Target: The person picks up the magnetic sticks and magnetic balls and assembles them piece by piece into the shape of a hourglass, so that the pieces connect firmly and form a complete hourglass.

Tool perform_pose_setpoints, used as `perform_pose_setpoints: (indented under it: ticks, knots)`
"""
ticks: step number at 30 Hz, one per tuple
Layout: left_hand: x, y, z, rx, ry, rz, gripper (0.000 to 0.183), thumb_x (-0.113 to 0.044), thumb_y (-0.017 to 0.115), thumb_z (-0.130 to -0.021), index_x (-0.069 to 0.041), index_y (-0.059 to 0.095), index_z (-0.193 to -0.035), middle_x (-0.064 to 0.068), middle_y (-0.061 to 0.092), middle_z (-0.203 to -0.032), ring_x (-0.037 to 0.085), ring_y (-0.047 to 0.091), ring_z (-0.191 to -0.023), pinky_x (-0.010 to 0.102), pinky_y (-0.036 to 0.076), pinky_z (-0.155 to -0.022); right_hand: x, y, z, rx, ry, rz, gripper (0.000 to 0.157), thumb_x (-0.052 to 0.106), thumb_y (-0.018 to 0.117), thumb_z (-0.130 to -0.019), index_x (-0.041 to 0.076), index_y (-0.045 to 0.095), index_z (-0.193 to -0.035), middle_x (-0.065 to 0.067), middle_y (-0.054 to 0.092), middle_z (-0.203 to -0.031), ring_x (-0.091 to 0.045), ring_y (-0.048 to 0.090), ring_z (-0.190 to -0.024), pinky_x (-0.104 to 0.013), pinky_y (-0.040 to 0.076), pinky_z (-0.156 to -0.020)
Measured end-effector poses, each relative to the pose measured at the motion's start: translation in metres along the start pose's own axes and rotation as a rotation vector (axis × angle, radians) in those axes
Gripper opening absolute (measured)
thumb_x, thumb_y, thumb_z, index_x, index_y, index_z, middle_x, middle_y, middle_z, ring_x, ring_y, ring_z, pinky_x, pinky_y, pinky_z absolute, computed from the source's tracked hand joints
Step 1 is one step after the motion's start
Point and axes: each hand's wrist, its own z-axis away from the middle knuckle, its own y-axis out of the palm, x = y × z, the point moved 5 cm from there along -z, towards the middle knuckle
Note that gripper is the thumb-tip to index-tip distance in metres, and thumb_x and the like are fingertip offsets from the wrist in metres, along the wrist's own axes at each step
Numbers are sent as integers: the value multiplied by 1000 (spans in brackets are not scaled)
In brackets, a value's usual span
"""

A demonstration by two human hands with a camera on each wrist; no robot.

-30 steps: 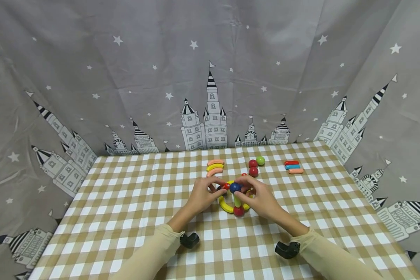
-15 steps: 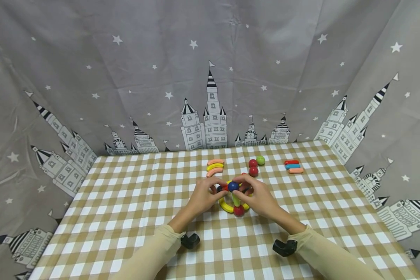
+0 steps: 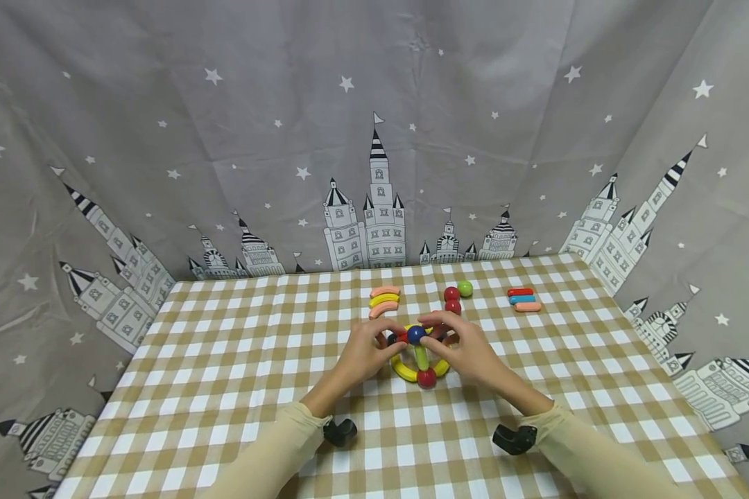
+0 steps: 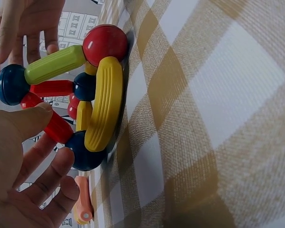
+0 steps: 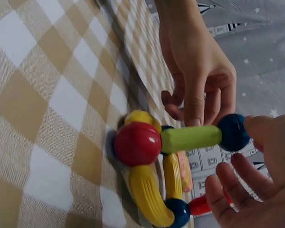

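A structure of magnetic rods and balls stands between the hands, with a ring of curved yellow rods (image 4: 104, 102) at its base. A green rod (image 3: 421, 357) leans up from a red ball (image 3: 426, 378) to a dark blue ball (image 3: 415, 335) at the top. My left hand (image 3: 362, 348) pinches a red rod (image 4: 58, 127) that runs from the top ball down to another blue ball (image 4: 85, 153) on the ring. With thumb and fingers, my right hand (image 3: 467, 346) holds the top blue ball. A second red rod (image 4: 52, 88) also meets that ball.
Behind the structure lie loose curved rods (image 3: 383, 300) in pink and yellow. Two red balls (image 3: 452, 294) and a green ball (image 3: 465, 288) sit at the back. Short straight rods (image 3: 523, 300) lie to the right on the checked tablecloth (image 3: 225, 388).
The top blue ball has shifted slightly left toward the red rod in my left hand, and the green rod leans with it. My left hand stays at nearly the same place.
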Motion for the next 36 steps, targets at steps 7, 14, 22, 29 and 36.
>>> perform_pose_setpoints:
  ticks: [7, 14, 22, 29, 36]
  knots:
    - [0, 1, 0, 2, -20, 10, 21, -6, 85, -84, -8, 76, -102, 3, 76, -96, 10, 61, -62, 22, 51, -58, -11, -18, -5, -117, -67, 49, 35, 3, 78, -91, 7, 68, -124, -11, 68, -113, -24, 65, -94, -34, 59, -76]
    - [1, 1, 0, 37, -66, 6, 20, -10, 84, -87, -9, 76, -105, 2, 77, -100, 12, 62, -65, 22, 51, -60, -37, -23, -12, -70, 20, -34, 39, 2, 74, -93, 0, 61, -129, -21, 66, -125, -38, 64, -112, -48, 58, -88]
    - [0, 0, 1, 23, -38, 2, 19, -10, 84, -87, -10, 76, -104, 1, 76, -98, 10, 61, -65, 24, 51, -61, -52, -18, -17, -3, 86, -161, 31, 2, 71, -96, 4, 59, -124, -16, 69, -124, -32, 65, -118, -42, 55, -97]
    - [1, 2, -1, 47, -52, 11, 19, -12, 82, -89, -10, 75, -107, 2, 77, -103, 11, 63, -67, 24, 53, -62, -53, -15, -15, -19, 64, -169, 27, -2, 71, -95, 1, 60, -119, -17, 72, -115, -34, 68, -108, -47, 56, -92]
    - [3, -1, -3, 9, -23, -3, 19, -9, 83, -87, -9, 77, -104, 6, 77, -97, 11, 61, -65, 24, 51, -60, -47, -11, -10, -4, 22, -125, 23, 1, 75, -92, 6, 64, -112, -11, 71, -110, -29, 71, -103, -39, 59, -84]
